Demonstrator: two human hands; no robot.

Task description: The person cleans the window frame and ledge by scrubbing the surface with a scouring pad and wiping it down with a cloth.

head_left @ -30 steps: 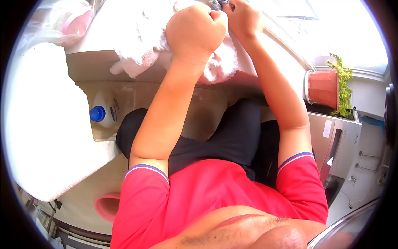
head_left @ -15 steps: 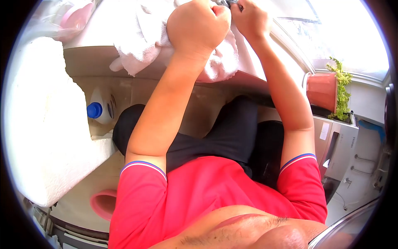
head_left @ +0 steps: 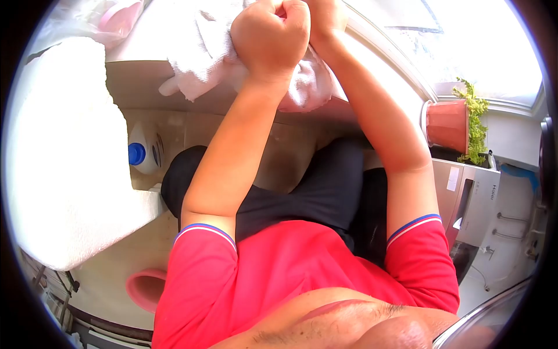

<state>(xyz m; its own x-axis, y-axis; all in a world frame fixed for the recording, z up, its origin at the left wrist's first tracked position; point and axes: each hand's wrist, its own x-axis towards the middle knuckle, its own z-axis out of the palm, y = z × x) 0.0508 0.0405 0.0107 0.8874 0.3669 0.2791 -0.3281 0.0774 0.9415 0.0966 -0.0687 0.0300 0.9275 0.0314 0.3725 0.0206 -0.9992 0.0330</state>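
Observation:
My left hand (head_left: 270, 38) is closed in a fist at the top of the view, above a white and pale pink towel (head_left: 203, 52). Whatever sits inside the fist is hidden. Close against its right side is my right hand (head_left: 326, 16), partly covered by the left and cut off by the frame's top edge, so its fingers do not show. The towel lies crumpled on a white tabletop (head_left: 154, 35) and droops over the near edge. Part of it (head_left: 311, 87) hangs below my wrists.
A large white foam block (head_left: 70, 157) stands at left, beside a white bottle with a blue cap (head_left: 137, 153). A pink tub (head_left: 145, 289) is on the floor. On the right are a potted plant (head_left: 447, 123), a silver appliance (head_left: 474, 198) and a bright window (head_left: 482, 46).
My right hand has moved left, from beside the left fist to partly behind it. A dark grey thing seen at its fingers is out of sight. The view has shifted slightly.

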